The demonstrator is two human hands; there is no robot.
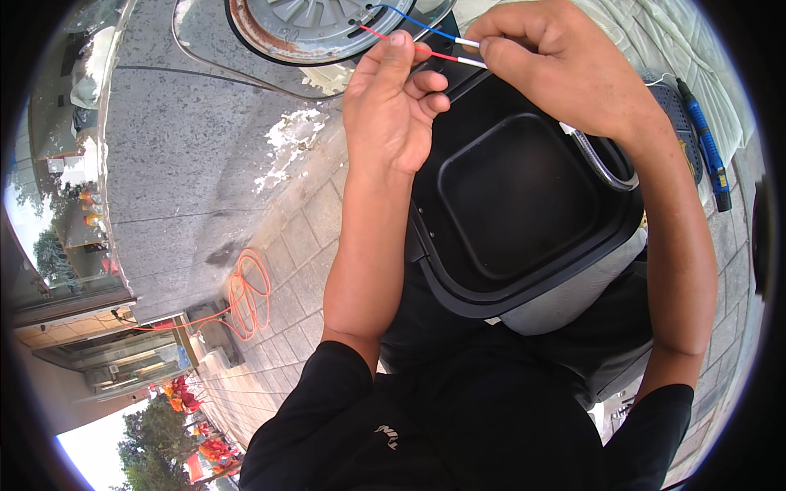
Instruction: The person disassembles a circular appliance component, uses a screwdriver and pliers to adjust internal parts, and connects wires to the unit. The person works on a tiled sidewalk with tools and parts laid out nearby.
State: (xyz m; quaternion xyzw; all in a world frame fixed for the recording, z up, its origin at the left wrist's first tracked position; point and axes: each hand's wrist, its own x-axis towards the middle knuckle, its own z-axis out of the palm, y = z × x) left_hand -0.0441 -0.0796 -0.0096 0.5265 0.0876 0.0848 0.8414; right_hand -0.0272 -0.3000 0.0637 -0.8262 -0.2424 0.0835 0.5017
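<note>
My left hand (pixel 393 110) pinches a red wire (pixel 444 56) between thumb and forefinger, its other fingers loosely curled. Opposite it, my right hand (pixel 565 69) is closed at the white-sleeved ends of the red wire and a blue wire (pixel 422 27); its fingertips partly hide those ends. Both wires run from a round, ribbed metal disc (pixel 315 29) with a rusty rim at the top. Below my hands lies a black, rounded-square pan (pixel 520 200) over my lap. A braided silvery cable (pixel 596 164) loops over its right side, under my right wrist.
A blue-and-black pen-shaped tool (pixel 706 143) lies at right beside a dark perforated item (pixel 675 102). Pale sheeting (pixel 688 49) covers the far right. A grey stone slab (pixel 188 155) with white patches stretches along the left. An orange hose or cord (pixel 250 295) is coiled on the paving.
</note>
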